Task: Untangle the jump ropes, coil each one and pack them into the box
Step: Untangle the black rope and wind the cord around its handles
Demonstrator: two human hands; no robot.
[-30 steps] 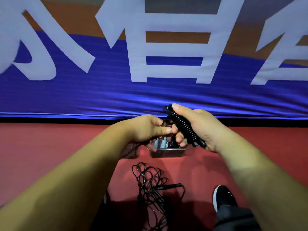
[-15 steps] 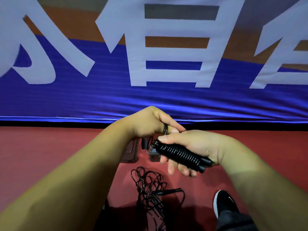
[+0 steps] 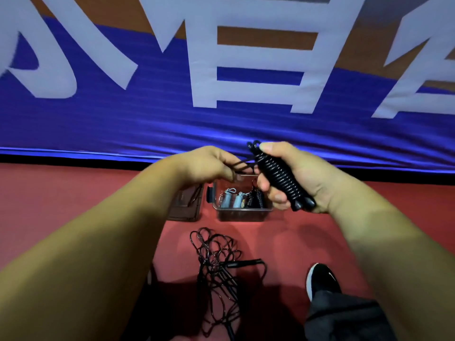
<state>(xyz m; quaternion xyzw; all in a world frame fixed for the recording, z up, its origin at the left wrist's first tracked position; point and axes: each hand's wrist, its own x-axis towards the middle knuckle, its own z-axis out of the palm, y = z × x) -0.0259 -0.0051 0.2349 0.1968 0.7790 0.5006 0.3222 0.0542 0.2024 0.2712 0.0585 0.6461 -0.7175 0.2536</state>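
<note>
My right hand [image 3: 300, 178] grips a black jump rope bundle [image 3: 278, 175], its cord wound tightly round the handles, held tilted above the box. My left hand [image 3: 211, 166] pinches the loose black cord end [image 3: 242, 164] coming off the bundle's top. Below them on the red floor stands a clear plastic box [image 3: 242, 214] holding two pale blue wound ropes [image 3: 231, 199] and a black wound rope [image 3: 256, 200]. Nearer to me a tangled black jump rope [image 3: 216, 269] lies loose on the floor, one handle [image 3: 246, 263] pointing right.
The box's lid [image 3: 187, 205] lies flat just left of the box. A blue and orange banner [image 3: 221, 107] with white characters hangs behind the floor. My black shoe [image 3: 322, 279] and dark trouser leg [image 3: 344, 316] are at the lower right.
My right hand has lifted the wound bundle and tipped it back to a steeper slant. My left hand still works the cord end at its top.
</note>
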